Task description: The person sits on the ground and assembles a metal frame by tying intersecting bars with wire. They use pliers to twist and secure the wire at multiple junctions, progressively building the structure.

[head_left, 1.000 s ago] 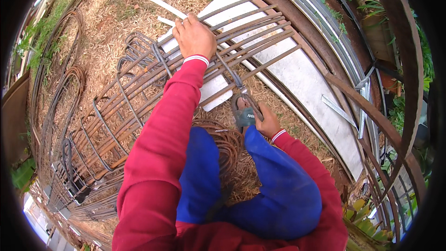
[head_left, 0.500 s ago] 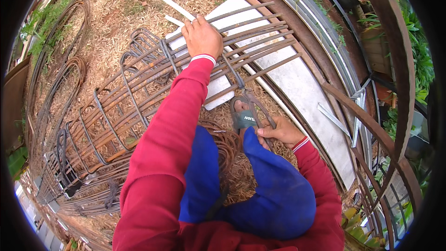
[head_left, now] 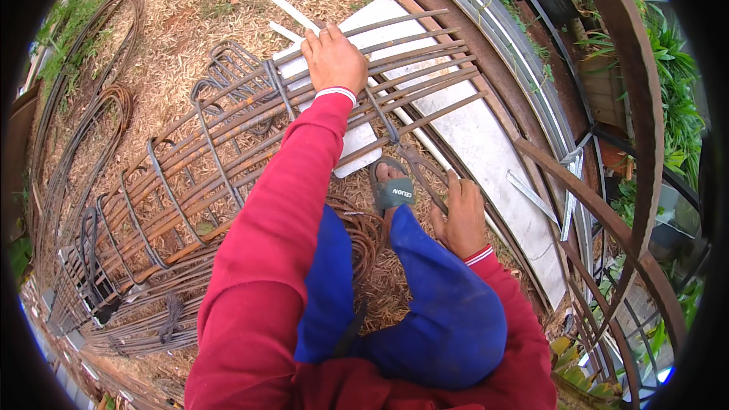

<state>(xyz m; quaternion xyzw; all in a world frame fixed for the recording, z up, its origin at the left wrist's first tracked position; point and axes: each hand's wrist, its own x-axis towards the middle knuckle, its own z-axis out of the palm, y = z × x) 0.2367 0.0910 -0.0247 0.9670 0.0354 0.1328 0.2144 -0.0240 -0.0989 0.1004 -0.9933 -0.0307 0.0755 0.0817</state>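
Observation:
My left hand (head_left: pixel 335 59) is closed over the upper rusty rebars (head_left: pixel 410 53) of a long reinforcement cage, near their free ends. Grey wire stirrups (head_left: pixel 209 137) ring the cage at intervals. My right hand (head_left: pixel 462 216) is closed around the handles of a pair of dark pincers (head_left: pixel 427 176), fingers pointing away from me and partly hiding the grip. The jaws of the pincers meet the corner of the end stirrup (head_left: pixel 391 133), just beyond my sandalled foot (head_left: pixel 392 186). Whatever the jaws bite is too small to make out.
Beneath the bar ends lies a long white board (head_left: pixel 456 121). Loose stirrups (head_left: pixel 235 68) lie left of my left hand. Coiled wire (head_left: pixel 364 235) sits between my legs. Bent rods (head_left: pixel 118 99) spread at far left. Curved brown metal bars (head_left: pixel 645 106) stand at right.
My right hand has shifted up along the pincers, its fingers now pointing away from me, and the handles sit closer to the stirrup. My left hand stays on the rebars.

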